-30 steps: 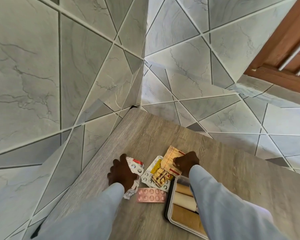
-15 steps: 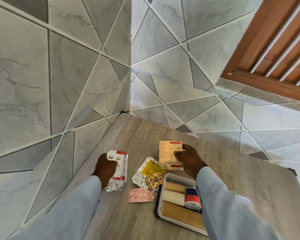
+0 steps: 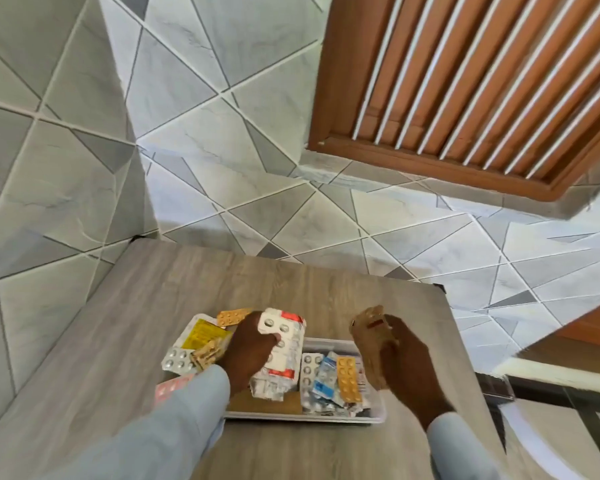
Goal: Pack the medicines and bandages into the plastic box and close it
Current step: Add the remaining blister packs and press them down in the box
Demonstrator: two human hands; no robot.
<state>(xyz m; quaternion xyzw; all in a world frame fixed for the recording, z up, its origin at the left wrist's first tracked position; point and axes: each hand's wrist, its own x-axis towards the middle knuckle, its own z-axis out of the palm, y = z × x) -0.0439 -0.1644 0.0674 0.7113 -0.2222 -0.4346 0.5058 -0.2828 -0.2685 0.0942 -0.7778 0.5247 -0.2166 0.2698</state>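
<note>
Both hands now over the box (image 3: 378, 415): left hand (image 3: 253, 348) grasping blister strips (image 3: 284, 344), right hand (image 3: 406, 362) gripping carton (image 3: 369, 337), loose packs (image 3: 201, 341) remain at 9 o'clock.

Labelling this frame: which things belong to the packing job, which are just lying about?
Job:
- plastic box
- red-white blister pack, in left hand
- carton, in right hand
- yellow sachet
- pink blister strip

Lying about:
- table
- window shutter

The right hand (image 3: 407, 363) blurs the carton (image 3: 369, 336) it holds (print unreadable); the left sleeve (image 3: 174, 420) hides the pink blister strip's (image 3: 168, 388) near end.
</note>
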